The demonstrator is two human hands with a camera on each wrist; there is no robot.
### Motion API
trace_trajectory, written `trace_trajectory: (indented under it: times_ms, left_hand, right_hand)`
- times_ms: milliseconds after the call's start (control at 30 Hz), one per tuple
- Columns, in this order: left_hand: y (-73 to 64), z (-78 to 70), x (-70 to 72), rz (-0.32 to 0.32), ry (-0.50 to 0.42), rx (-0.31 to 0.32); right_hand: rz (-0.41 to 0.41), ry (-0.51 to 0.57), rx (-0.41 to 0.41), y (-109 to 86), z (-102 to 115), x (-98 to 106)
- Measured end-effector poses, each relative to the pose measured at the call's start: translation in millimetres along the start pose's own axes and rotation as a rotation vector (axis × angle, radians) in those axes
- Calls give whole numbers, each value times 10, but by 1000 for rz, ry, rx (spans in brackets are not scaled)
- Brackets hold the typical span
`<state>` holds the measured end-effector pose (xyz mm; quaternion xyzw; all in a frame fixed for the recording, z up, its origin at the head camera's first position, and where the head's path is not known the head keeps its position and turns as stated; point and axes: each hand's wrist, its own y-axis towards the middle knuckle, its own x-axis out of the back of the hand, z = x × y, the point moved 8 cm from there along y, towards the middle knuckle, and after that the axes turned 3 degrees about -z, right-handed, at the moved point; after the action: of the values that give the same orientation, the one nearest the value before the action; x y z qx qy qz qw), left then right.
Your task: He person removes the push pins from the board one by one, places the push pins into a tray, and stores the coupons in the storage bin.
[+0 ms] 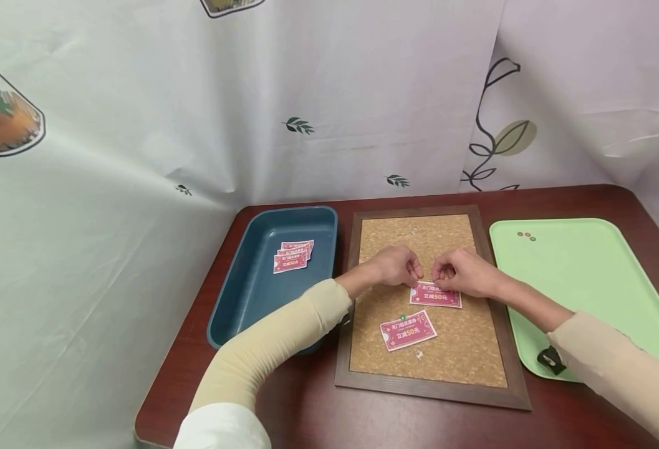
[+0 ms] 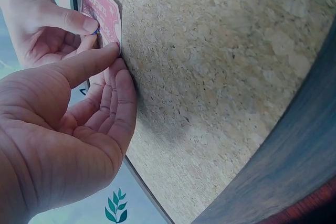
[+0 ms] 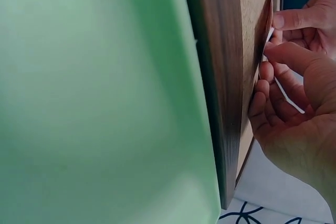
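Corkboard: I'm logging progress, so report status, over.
Left hand pinches upper coupon; right hand holds small blue item at coupon's edge. Lower coupon pinned. Nothing visibly blocking.

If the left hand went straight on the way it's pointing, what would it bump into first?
Most likely the right hand, facing the left hand over the pink coupon that the left grips, though depth is unclear.

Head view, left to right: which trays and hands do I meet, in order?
Blue tray with overlapping coupons → left hand → right hand → green tray.
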<state>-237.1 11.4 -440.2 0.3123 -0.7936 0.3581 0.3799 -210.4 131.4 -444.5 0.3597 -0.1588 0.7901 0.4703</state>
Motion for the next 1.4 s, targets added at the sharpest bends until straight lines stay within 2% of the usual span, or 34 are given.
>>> trace_trajectory:
  times_ms: [400,833,1100,1400]
  left_hand:
    - [19,13,-16,24,-33,-3]
    - [7,-19,31,43,-74,-38]
    - [-25,-43,162,14,-76,-46]
    - [-71,-55,392,-8,-67,-61]
  right_hand:
    - [27,79,-69,-6,-38,50]
    - [-44,52,-127,-21,-94,166]
    - [-74,26,-131,-47,-98,327]
    - [-119,-4,-143,-88,-121,549]
